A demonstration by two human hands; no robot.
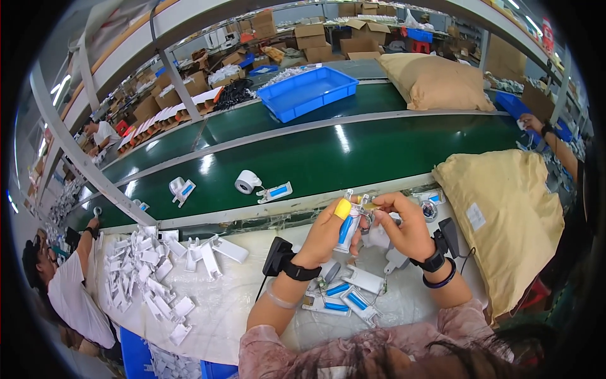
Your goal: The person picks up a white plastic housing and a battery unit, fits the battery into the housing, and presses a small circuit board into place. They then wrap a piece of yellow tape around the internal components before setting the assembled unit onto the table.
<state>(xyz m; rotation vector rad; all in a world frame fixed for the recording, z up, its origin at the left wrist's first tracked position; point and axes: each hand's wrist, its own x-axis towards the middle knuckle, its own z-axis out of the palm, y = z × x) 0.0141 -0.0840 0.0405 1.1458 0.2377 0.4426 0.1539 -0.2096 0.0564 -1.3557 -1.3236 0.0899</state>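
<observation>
Here, pale worktable (221,316) under held casing (354,229); beyond, green conveyor (385,145), boxes (310,39).

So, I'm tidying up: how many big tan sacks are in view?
2: near sack, right of the right hand; far sack, right of the blue tray. Others may be hidden.

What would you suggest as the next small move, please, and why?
Perhaps steady the blue-striped white plastic housing in the left hand while the right hand tucks in what looks like thin wire: both hands meet at the housing's upper end, and wire seems to loop outside it.
</observation>
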